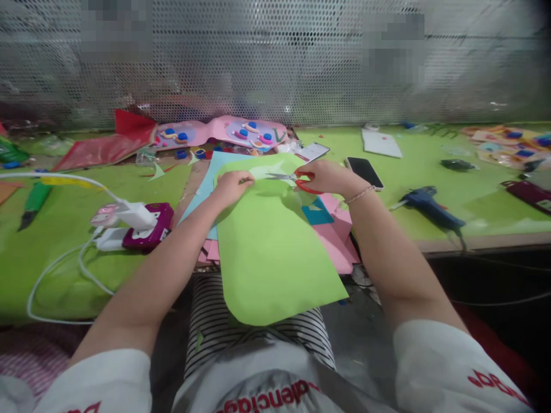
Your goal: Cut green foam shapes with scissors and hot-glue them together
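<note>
A large green sheet [275, 246] with rounded corners hangs over the table's front edge above my lap. My left hand [235, 186] pinches its upper left part. Red-handled scissors [282, 176] are in my right hand [322, 176], their blades pointing left at the sheet's upper end, close to my left fingers. Beneath the sheet lie light blue paper [217, 166], pink sheets [338, 252] and a small teal piece [317, 211].
On the left are a purple power strip [150, 226] with white cables and a green-handled cutter [37, 201]. A phone [365, 173] and a blue glue gun [430, 207] lie on the right. Pink decorated pieces [228, 132] sit behind, before a perforated metal panel [258, 63].
</note>
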Tool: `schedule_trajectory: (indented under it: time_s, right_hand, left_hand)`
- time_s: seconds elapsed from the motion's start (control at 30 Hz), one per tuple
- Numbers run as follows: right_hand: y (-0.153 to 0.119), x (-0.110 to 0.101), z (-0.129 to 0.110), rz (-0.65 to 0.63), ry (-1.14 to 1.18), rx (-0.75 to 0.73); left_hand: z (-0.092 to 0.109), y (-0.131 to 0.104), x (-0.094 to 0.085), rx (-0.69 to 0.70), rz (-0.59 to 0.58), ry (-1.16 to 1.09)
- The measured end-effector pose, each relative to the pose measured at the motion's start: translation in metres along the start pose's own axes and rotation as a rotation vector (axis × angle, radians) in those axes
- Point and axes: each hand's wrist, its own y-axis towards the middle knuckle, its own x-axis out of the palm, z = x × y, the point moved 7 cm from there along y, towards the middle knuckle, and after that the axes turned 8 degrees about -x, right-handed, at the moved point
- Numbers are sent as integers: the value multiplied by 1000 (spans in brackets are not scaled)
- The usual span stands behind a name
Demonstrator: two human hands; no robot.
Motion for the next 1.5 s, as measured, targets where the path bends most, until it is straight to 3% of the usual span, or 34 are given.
schedule_trajectory:
  time_s: [1.13, 1.37, 1.5]
  right_hand:
    - [-2, 2, 4, -67, -11, 108]
    - [-7, -15, 7, 136, 10, 219]
    - [-6, -14, 8, 183, 71, 252]
  left_hand:
    - [0, 0, 3, 33, -20, -48]
    - [-1, 0, 1, 27, -16, -50]
    - [-5, 1, 0, -17, -3, -83]
